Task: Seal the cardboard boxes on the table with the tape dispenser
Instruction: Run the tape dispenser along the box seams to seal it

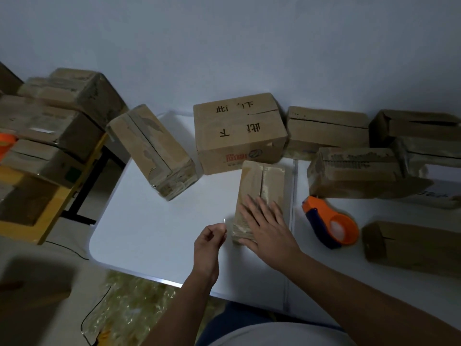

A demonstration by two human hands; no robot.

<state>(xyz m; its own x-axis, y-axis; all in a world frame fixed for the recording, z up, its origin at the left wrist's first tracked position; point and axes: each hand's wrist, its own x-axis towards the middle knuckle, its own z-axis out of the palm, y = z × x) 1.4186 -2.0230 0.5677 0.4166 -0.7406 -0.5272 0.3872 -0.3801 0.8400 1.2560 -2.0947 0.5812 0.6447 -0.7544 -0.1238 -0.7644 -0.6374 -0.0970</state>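
On table: right hand (268,229) flat, pressing small box (262,188); left hand (209,242) grip pinching clear tape (225,222).

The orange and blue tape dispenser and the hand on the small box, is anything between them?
Only bare white table lies between the orange and blue tape dispenser and the right hand pressing the small cardboard box, in the head view.

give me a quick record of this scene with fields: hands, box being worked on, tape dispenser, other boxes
left hand: fingers curled, seems to pinch a clear tape end beside the box
right hand: flat, pressing on the small box
small box: on the white table, top seam visible
tape dispenser: orange, on the table right of the box, untouched
other boxes: several along the wall, including a big box with printed characters
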